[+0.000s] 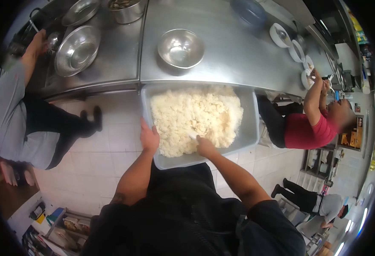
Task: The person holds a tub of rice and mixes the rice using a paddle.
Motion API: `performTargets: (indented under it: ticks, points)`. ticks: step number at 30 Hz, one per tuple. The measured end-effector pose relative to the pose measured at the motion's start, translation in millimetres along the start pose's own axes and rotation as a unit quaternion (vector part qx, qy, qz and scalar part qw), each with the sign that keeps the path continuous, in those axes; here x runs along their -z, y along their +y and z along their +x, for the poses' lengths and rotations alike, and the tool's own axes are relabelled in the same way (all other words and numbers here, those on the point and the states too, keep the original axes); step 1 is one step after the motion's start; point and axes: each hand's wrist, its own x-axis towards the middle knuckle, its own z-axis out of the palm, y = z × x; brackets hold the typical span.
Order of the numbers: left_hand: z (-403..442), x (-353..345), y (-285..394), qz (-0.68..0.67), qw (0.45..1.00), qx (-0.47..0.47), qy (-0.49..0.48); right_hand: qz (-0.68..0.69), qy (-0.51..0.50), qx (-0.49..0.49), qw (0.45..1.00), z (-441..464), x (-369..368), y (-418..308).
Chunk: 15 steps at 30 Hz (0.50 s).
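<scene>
A grey plastic tub (249, 100) is in front of my body, its far side against the steel counter. It holds a wide heap of pale, clumped food that looks like cooked rice (187, 106). My left hand (149, 136) grips the tub's left rim, with the thumb inside and the fingers outside. My right hand (206, 147) is closed around a white paddle (191, 134) over the near part of the heap. The paddle's far end is in or against the rice, so its full shape is hidden.
On the steel counter (221, 55) stand a metal bowl (181, 48), a perforated metal bowl (77, 51), a pot (126, 10) and several white bowls (280, 35). One person (25, 115) works at left, another in red (309, 128) at right, a third (315, 200) farther off.
</scene>
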Motion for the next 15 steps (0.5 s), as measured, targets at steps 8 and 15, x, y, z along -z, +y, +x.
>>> performTargets:
  ticks: [8,15]
  points:
    - [2,-8,-7,0.013,1.0,0.004,0.019,0.186,-0.139,-0.063,0.971,-58,137,54]
    - [3,-7,-7,0.036,0.998,-0.009,0.049,0.237,-0.05,-0.102,0.965,54,151,85]
